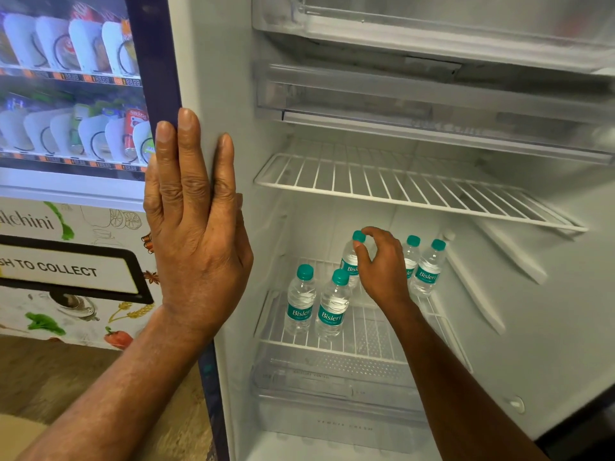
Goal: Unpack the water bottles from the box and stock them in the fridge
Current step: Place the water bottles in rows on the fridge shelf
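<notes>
Right hand (382, 264) pinches cap of water bottle (350, 259); two more bottles (332, 304) just left of it, two others (427, 274) right. Left hand (196, 234) flat, fingers straight, on fridge edge (186, 61).

On my left stands a snack machine (66, 188) with a glass front. Packs (86, 44) sit in rows on its bright shelves (30, 67), above small orange price tags (71, 76). Lower down, a white flap (66, 271) reads "TO COLLECT", with drawn vegetables (45, 322) around it. The floor (66, 371) near me is brown.
</notes>
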